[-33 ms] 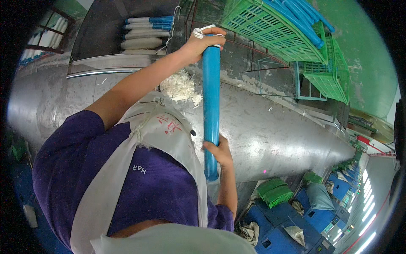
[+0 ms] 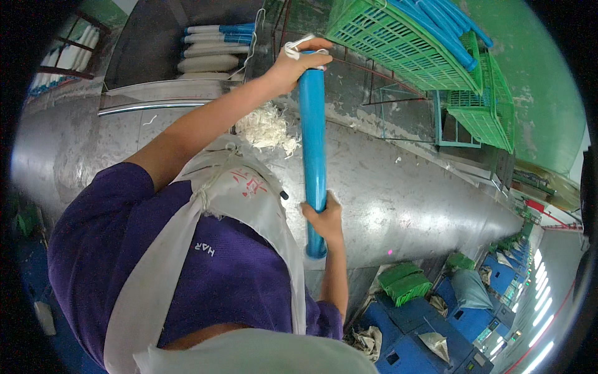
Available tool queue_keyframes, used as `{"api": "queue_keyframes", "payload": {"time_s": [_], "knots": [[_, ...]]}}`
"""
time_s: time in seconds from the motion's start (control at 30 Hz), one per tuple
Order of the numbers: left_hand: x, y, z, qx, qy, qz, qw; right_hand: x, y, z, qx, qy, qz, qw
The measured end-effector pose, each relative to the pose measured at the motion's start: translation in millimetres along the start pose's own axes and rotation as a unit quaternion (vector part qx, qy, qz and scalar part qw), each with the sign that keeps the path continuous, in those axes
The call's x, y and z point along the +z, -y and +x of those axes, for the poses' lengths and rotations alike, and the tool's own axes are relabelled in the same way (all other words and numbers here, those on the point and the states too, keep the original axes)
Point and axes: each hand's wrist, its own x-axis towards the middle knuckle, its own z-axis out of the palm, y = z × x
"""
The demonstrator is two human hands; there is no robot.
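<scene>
A long blue tube [image 2: 316, 143] stretches away from me over the metal table, between my two hands. At its far end my left hand [image 2: 298, 64] is closed, thumb and fingers over the tube's rim. A white fabric strip [image 2: 293, 48] loops around those fingers, and a bit of white shows at the rim. Lower down, my right hand [image 2: 325, 218] wraps around the tube near its closer end. Beside the tube, left of its middle, lies a pile of pale fabric scraps [image 2: 266, 129].
Under both arms runs a long metal table [image 2: 386, 199]. Green plastic crates [image 2: 405, 56] stand at the far right, the nearer one holding blue tubes [image 2: 445, 28]. White and blue rolls [image 2: 215, 50] lie stacked at the far left. Blue machines [image 2: 405, 330] line the near right.
The tube's near end has swung slightly to the right and away from me, with my right hand moving along. My left hand stays almost in place at the far end.
</scene>
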Motion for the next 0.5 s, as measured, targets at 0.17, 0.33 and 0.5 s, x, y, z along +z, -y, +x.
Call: {"api": "queue_keyframes", "payload": {"time_s": [0.17,0.33,0.5], "knots": [[-21,19,9,-0.005,-0.059,-0.001,0.998,4,-16,-7,0.015,0.034,0.005,0.999],[-71,9,58,0.127,-0.160,0.148,0.968,10,-33,-27,0.127,0.062,0.137,0.980],[-81,50,14,0.046,0.023,0.603,0.796,-15,-15,2,0.110,-0.081,0.175,0.975]]}}
